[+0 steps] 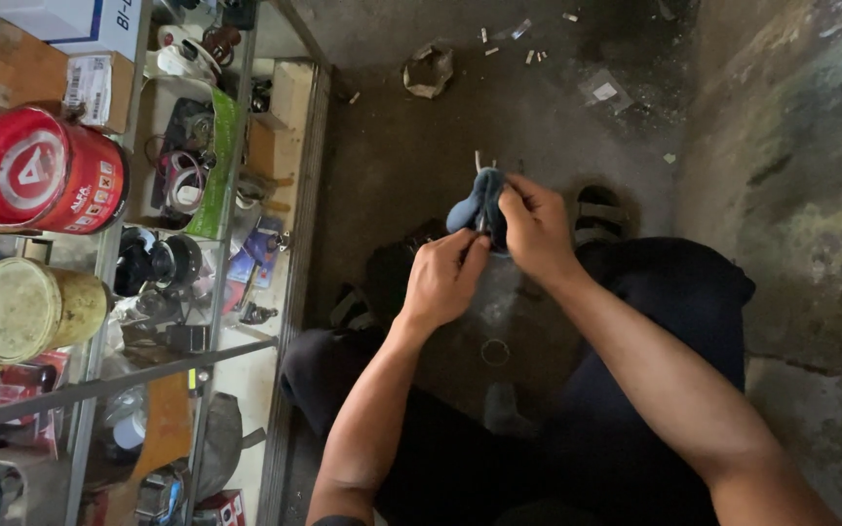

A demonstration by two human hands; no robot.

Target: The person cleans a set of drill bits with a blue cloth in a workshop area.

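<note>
Together both hands [494, 258] pinch the blue-grey cloth bundle [475, 206] between fingertips.

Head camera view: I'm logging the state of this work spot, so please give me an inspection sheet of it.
Surface: bare concrete floor, stained and dusty.
Job's things: small blue-grey object with thin light prongs on top, held above the floor.
Clutter: crumpled scrap and small white bits on the floor.
Grippers: left hand pinches the object from below; right hand grips it from above.
Cables: nothing seen clearly.
Surroundings: glass shelf unit to the left with a red tin, a yellowish tin, boxes and small parts; mossy wall to the right; sandalled foot.
</note>
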